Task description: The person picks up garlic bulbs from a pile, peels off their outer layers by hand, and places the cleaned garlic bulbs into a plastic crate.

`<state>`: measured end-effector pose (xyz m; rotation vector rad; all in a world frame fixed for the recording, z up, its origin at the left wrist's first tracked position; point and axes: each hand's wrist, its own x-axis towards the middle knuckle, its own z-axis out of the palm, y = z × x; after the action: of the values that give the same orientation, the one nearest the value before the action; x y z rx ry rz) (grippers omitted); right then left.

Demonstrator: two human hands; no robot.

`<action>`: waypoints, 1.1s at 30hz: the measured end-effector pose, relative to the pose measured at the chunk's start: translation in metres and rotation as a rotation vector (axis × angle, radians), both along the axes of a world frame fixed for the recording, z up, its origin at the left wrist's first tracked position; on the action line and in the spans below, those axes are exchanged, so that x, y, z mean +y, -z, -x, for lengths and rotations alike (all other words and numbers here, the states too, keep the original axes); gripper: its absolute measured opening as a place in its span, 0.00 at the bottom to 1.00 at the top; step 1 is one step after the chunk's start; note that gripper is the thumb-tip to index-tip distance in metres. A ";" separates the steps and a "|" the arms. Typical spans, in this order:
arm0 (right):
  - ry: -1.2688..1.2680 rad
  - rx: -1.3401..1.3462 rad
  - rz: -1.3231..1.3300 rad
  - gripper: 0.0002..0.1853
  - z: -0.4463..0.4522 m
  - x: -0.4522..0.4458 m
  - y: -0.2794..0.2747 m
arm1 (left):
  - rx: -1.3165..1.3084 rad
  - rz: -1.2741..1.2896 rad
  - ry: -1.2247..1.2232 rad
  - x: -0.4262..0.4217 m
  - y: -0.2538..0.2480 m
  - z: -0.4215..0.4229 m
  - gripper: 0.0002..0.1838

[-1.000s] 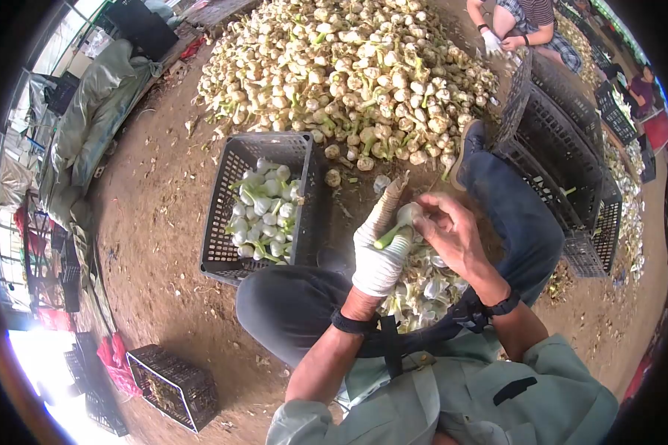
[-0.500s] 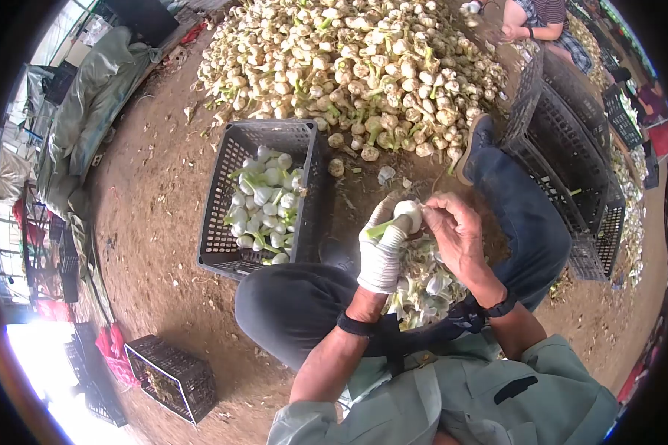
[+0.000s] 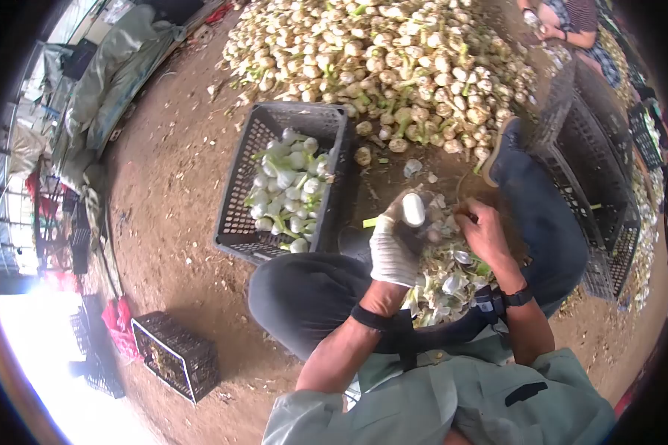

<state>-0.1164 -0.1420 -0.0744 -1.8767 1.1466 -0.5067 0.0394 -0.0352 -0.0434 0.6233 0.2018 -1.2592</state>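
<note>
Fingers of the gloved left hand [image 3: 393, 254] lay curled around a white bulb [image 3: 413, 211] just right of the frame's centre, while the right hand [image 3: 487, 233], fingertips nearly pinched, hovered apart, its hold unclear. Peeling seemed underway; another pull would require fingertips against the bulb.

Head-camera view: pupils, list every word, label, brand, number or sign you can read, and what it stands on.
No text can be read anywhere.
White garlic bulb in the left hand: none visible.
Black rectangular right-wrist device: any marking too small to read.
Black perforated plastic crates: no lettering legible.
</note>
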 end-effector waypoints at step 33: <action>-0.587 0.694 0.916 0.25 -0.134 -0.205 0.205 | -0.363 -0.338 -0.065 0.009 -0.011 -0.047 0.30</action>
<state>0.0176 -0.3466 -0.2797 -3.2095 0.7015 0.0062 0.0868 -0.0262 -0.0327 1.1152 0.1316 -1.0354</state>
